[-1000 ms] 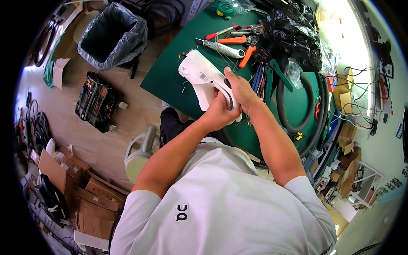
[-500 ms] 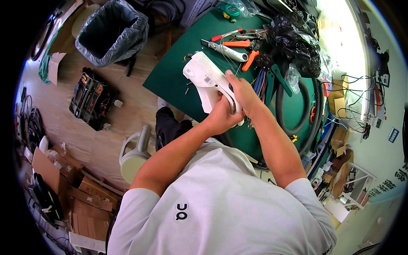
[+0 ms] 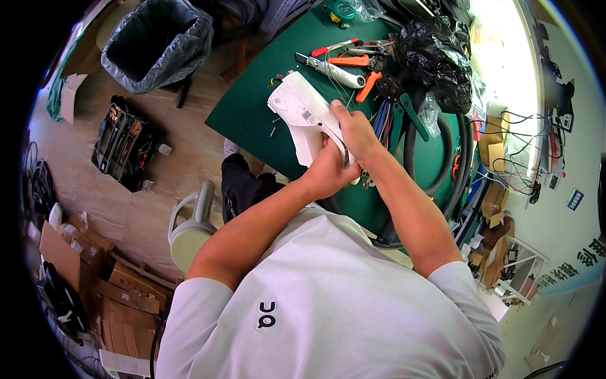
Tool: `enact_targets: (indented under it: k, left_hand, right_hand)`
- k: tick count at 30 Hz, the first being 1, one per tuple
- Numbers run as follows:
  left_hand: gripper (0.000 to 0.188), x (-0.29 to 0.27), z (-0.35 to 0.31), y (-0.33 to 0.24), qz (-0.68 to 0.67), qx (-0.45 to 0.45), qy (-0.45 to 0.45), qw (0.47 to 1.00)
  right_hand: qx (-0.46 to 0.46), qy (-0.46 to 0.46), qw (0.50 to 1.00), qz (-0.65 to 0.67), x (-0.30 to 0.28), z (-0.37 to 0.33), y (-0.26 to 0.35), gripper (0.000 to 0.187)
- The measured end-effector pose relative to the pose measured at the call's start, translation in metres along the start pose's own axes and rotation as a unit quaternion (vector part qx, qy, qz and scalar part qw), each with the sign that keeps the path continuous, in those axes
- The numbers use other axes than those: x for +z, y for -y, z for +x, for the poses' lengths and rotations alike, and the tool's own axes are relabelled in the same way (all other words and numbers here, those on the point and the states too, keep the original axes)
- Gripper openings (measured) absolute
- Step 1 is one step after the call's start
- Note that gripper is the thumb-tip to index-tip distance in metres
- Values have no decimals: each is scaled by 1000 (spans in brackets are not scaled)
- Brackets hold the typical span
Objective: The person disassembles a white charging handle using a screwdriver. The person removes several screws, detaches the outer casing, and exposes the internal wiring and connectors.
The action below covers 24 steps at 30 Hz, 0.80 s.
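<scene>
Both my hands hold a white plastic charging gun (image 3: 303, 110) with a curved handle, tilted above the near left part of a green table (image 3: 246, 114). My left hand (image 3: 328, 169) is closed round the lower end of the handle. My right hand (image 3: 360, 138) wraps the handle from the right, its thumb lying along the upper side. Fingers and palms hide much of the handle. Beyond the gun lie a utility knife (image 3: 338, 74), orange-handled cutters (image 3: 350, 61) and red-handled pliers (image 3: 331, 48). Green-handled crimping pliers (image 3: 396, 117) rest right of my right hand.
A thick black cable (image 3: 447, 151) curls on the table's right side, near a black plastic bag (image 3: 435, 63). A tape measure (image 3: 341, 11) lies at the far edge. On the floor to the left are a lined bin (image 3: 158, 47), toolbox (image 3: 126, 145), stool (image 3: 192, 243) and cartons (image 3: 129, 303).
The whole view has shifted slightly, so the surroundings sit a little further left. My grip on the charging gun looks the same.
</scene>
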<state>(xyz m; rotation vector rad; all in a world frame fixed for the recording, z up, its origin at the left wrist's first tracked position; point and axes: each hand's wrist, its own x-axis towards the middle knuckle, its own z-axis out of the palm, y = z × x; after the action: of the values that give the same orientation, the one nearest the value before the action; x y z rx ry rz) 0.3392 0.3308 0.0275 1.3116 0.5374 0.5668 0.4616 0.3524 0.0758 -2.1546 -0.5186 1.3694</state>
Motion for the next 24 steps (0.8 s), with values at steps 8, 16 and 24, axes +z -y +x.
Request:
enact_targets:
  k: [8, 16, 24]
  left_hand:
    - [67, 1, -1, 0, 4, -8, 1, 1000]
    - [68, 2, 4, -2, -15, 8, 1, 1000]
    - [62, 2, 2, -5, -12, -34, 6, 999]
  right_hand:
    - [-2, -14, 1000, 0, 4, -5, 5, 57]
    - [-5, -5, 1000, -6, -3, -2, 3, 56]
    - [40, 86, 987, 131, -8, -14, 8, 58]
